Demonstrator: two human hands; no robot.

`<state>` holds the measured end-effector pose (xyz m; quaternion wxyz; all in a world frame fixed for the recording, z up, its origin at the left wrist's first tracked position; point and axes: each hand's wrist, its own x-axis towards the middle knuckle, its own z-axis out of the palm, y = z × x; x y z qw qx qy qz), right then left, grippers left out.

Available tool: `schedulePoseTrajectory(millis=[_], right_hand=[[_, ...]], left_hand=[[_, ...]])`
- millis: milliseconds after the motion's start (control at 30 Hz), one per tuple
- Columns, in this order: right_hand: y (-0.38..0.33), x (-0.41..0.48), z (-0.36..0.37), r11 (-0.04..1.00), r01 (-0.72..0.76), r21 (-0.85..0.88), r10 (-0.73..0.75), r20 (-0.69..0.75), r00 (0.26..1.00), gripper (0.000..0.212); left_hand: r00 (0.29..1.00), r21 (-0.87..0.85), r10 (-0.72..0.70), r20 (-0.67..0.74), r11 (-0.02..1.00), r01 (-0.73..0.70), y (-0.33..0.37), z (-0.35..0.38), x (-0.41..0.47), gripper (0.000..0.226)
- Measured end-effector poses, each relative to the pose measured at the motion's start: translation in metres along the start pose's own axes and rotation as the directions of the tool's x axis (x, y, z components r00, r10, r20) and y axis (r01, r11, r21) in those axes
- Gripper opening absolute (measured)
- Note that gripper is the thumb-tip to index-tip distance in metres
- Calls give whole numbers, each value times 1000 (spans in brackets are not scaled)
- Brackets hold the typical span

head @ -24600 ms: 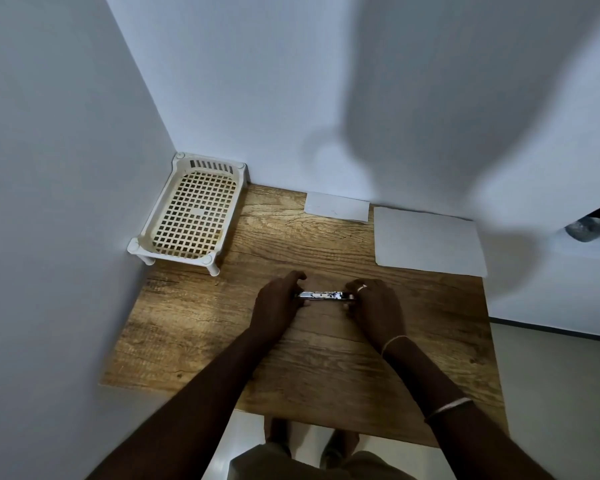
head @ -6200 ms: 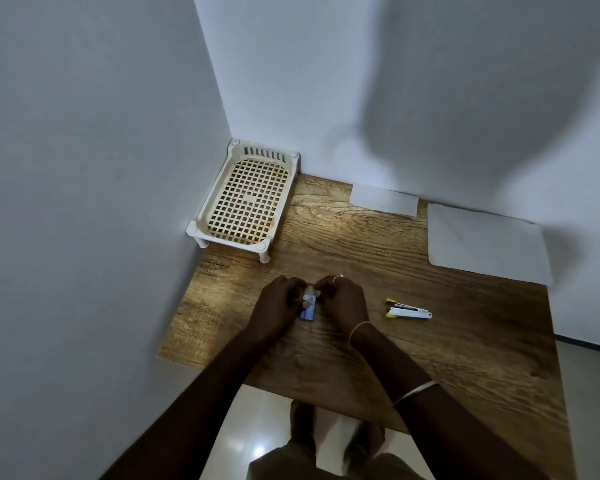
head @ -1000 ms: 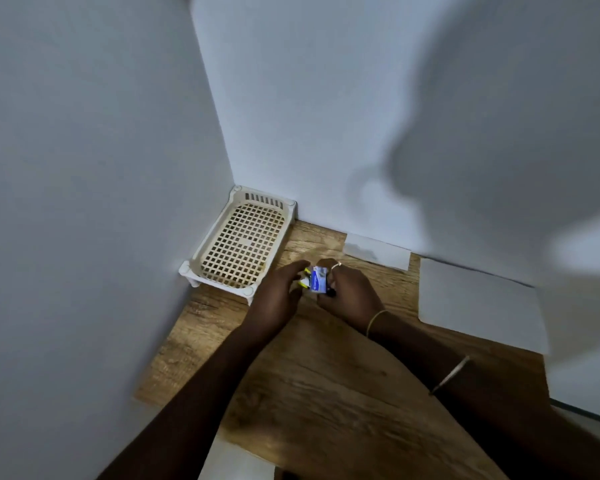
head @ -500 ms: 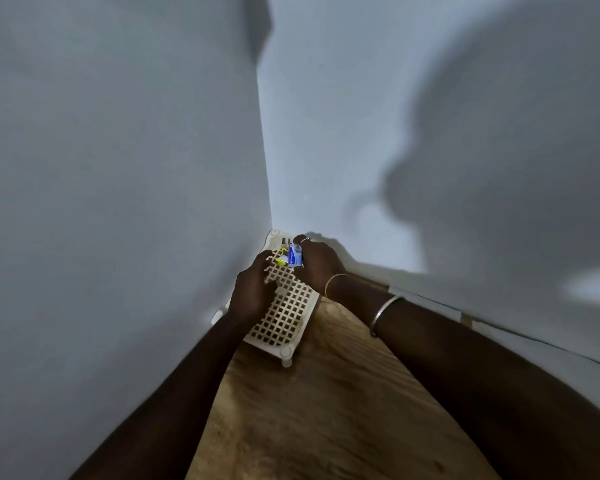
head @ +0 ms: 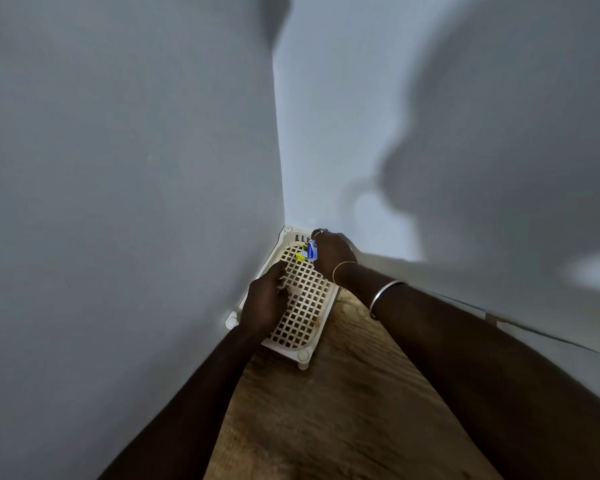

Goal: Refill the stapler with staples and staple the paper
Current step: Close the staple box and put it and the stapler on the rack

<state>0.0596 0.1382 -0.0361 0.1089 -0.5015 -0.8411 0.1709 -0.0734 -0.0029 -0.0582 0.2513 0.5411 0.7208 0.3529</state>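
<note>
Blue staple box [head: 312, 251] gripped by right hand [head: 332, 258] over tray [head: 303, 355]; left hand [head: 265, 303], fingers [head: 282, 284] loosely curled, empty.

Right hand [head: 331, 254] grips staple box [head: 312, 251] over tray [head: 302, 353].

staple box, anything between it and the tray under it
Nothing visible. The right hand holds the staple box, yellow stapler tip beside it, just over the tray's far end; the left hand sits nearer, by the left rim.
</note>
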Motion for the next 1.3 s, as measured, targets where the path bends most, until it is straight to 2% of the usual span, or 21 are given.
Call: schedulePoseTrajectory(millis=[133,200,267,400,567,767,933,1067,1200,1300], right_hand=[[2,-5,-3,995,56,-82,-57,-15,998,20],[2,-9,-5,987,120,-112,-123,-24,992,34],[0,-15,-7,968,213,-131,-211,29,977,43],[-10,-24,-10,880,430,-202,-388,215,896,25],[-20,-27,-10,814,539,-217,-438,380,814,36],[-25,-25,-5,768,587,-257,-413,500,761,50],[-22,-24,-5,767,585,-264,-407,504,762,56],[-17,-29,-11,798,553,-240,-424,429,798,63],[-6,-43,-23,835,505,-219,-452,251,856,41],[7,-68,-34,889,428,-161,-410,136,902,27]], left_hand=[[1000,0,7,-12,1000,-7,3,-3,-3,54],[1000,14,-9,-18,1000,9,5,-4,-5,52],[999,20,-17,-37,1000,18,10,-6,-8,49],[998,47,10,-68,999,-6,17,-5,-16,38],[994,199,-81,-67,976,93,19,-4,-18,25],[992,263,-111,-58,957,122,22,-8,-21,30],[994,264,-109,-28,958,113,26,-10,-25,28],[995,207,-92,-44,973,99,31,-9,-33,36],[994,163,-67,-85,983,80,39,-8,-42,39],[994,140,-46,-103,988,60,48,-3,-51,37]])
